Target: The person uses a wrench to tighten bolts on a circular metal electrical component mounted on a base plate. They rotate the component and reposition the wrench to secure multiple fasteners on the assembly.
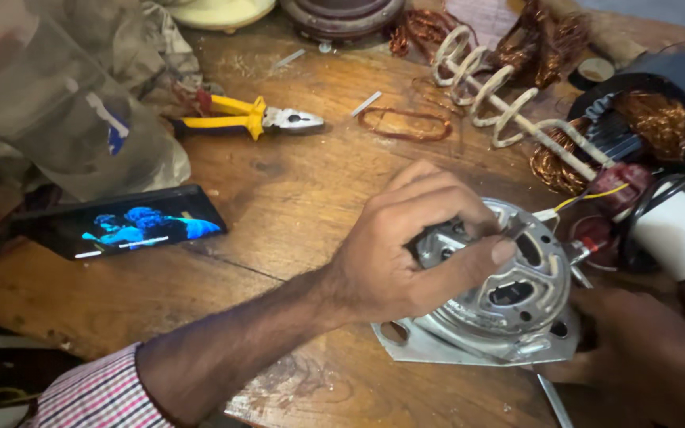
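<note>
Left hand (pixel 406 254) is curling its fingers closed over the motor (pixel 501 293) at 4 o'clock on the bench. Right hand (pixel 644 349) is steadying its lower edge; finger spread cannot be told. Housing looks assembled; wires (pixel 596 194) are hanging loose. Pliers (pixel 255 117) are lying unused at 11 o'clock.

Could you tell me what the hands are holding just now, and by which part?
The left hand grips the silver motor over its top housing; the right hand steadies its lower right edge.
</note>
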The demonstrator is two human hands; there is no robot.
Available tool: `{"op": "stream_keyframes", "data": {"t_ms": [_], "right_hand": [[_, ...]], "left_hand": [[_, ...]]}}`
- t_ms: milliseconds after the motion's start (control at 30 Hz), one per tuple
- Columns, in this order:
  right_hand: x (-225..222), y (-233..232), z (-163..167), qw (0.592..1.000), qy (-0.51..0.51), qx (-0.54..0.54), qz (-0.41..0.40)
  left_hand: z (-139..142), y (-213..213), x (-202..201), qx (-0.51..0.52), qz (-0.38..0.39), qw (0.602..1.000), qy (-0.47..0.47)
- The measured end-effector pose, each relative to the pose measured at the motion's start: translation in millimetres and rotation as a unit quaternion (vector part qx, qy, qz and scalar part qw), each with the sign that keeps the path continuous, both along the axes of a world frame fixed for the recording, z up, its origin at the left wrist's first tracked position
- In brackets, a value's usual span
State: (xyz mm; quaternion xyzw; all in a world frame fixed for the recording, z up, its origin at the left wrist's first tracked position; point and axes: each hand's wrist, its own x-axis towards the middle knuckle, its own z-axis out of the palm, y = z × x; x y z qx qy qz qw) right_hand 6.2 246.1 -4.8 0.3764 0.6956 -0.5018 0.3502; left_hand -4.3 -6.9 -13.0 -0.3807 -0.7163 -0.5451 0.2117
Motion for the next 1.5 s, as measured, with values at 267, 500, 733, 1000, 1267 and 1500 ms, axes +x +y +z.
{"op": "stream_keyframes", "data": {"t_ms": [267,500,733,1000,1267,1500], "right_hand": [[-14,62,-45,0.902,0.160,0.124,0.382],[-13,115,-79,0.921,0.277,0.061,0.268],[-20,122,-91,0.892,0.437,0.081,0.085],[-37,123,-99,0.845,0.535,-0.015,-0.015],[-70,101,-96,0.813,0.577,-0.069,-0.034],[-44,110,-100,0.818,0.571,-0.055,-0.033]], "left_hand": [[-7,0,-3,0.015,-0.011,1.000,-0.007],[-9,-1,-4,-0.001,-0.007,1.000,-0.002],[-14,1,-5,0.005,-0.008,1.000,0.011],[-13,-1,-3,0.001,-0.002,0.999,0.032],[-5,1,3,0.015,0.018,0.999,0.047],[4,-8,11,-0.016,0.018,0.999,0.043]]}}
